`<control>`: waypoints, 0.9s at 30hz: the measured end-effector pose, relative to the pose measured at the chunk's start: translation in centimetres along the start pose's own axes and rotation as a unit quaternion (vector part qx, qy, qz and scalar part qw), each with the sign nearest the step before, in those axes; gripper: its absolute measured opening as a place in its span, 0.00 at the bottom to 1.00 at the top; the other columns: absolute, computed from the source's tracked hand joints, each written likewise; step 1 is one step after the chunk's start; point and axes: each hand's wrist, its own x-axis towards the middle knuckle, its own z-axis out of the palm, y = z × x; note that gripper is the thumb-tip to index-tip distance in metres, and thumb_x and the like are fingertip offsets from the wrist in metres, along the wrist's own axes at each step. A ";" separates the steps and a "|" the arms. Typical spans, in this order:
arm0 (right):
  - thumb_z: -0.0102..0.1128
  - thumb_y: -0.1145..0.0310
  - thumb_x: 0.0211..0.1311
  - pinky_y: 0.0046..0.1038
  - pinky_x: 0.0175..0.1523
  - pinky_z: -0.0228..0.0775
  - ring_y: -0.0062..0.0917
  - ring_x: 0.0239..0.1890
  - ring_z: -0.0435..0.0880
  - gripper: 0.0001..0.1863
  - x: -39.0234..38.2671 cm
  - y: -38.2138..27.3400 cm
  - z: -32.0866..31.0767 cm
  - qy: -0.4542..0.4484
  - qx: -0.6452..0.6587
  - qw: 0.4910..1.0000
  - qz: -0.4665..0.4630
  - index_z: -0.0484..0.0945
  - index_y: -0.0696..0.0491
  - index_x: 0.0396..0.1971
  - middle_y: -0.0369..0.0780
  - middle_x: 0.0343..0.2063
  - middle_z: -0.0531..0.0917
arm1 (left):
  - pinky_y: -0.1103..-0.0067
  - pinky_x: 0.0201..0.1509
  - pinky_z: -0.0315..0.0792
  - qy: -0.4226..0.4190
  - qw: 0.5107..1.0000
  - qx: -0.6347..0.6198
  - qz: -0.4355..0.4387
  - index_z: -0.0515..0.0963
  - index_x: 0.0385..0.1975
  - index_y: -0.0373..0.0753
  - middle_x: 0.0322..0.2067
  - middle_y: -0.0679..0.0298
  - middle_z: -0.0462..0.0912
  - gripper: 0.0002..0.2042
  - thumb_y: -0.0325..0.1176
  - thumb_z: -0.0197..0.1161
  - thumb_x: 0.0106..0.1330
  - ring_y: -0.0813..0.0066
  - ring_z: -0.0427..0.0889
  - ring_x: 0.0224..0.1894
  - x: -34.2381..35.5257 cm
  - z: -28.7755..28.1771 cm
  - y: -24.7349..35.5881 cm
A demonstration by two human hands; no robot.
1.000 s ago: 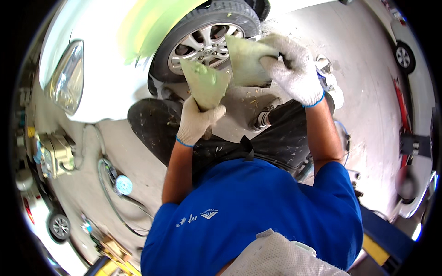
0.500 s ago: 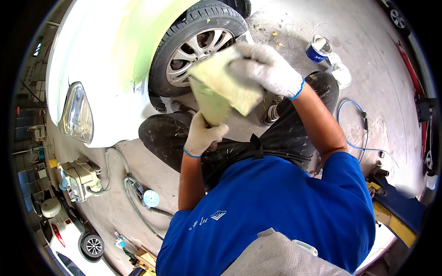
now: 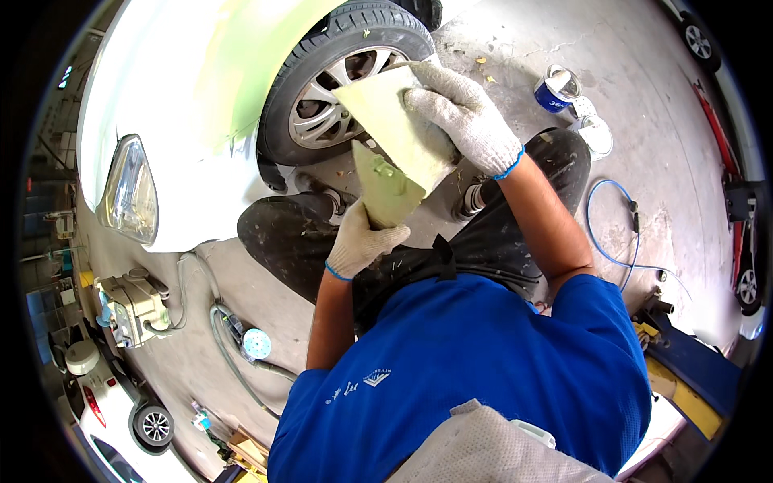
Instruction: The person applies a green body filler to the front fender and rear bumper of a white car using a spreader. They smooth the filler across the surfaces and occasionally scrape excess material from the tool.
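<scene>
Holding a green-smeared spreader (image 3: 388, 191), the gloved left hand (image 3: 360, 243) has its grip clamped on it. At one o'clock, the gloved right hand (image 3: 467, 117) clamps a pale board (image 3: 386, 121) near the car wheel (image 3: 322, 88).

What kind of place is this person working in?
Most likely a car body repair shop. A white car with greenish filler on its fender stands on a stained concrete floor, a sander with its hose lies nearby, and both gloved hands, left hand and right hand, hold filler-smeared spreaders.
</scene>
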 end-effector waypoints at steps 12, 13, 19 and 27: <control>0.62 0.66 0.66 0.26 0.57 0.71 0.25 0.50 0.80 0.24 -0.3 -1.0 -0.1 -0.167 -0.113 0.978 0.044 0.73 0.61 0.59 0.43 0.47 0.83 | 0.84 0.19 0.65 0.080 0.992 -0.086 0.040 0.73 0.28 0.35 0.17 0.66 0.76 0.08 0.26 0.67 0.56 0.82 0.72 0.15 -0.3 -0.9 1.1; 0.62 0.66 0.66 0.26 0.57 0.72 0.25 0.49 0.80 0.25 -0.4 -0.8 -0.4 -0.194 -0.103 0.974 0.052 0.73 0.61 0.59 0.45 0.44 0.84 | 0.84 0.20 0.66 0.092 0.984 -0.146 0.044 0.73 0.28 0.34 0.17 0.66 0.76 0.09 0.27 0.68 0.56 0.82 0.72 0.15 -0.4 -1.6 0.8; 0.50 0.60 0.73 0.20 0.20 0.55 0.16 0.17 0.66 0.12 0.0 4.7 -1.1 -0.074 0.458 0.840 0.281 0.77 0.52 0.37 0.32 0.19 0.71 | 0.75 0.43 0.77 0.004 0.991 0.069 0.112 0.77 0.45 0.31 0.34 0.58 0.86 0.22 0.32 0.74 0.52 0.70 0.85 0.36 -1.2 1.2 2.8; 0.56 0.70 0.68 0.20 0.41 0.72 0.16 0.36 0.76 0.18 -1.7 3.9 0.9 -0.176 -0.020 0.979 0.097 0.74 0.56 0.56 0.32 0.35 0.79 | 0.70 0.50 0.76 -0.068 0.987 0.024 0.147 0.75 0.48 0.30 0.38 0.54 0.85 0.25 0.39 0.73 0.56 0.62 0.85 0.41 0.1 4.8 2.3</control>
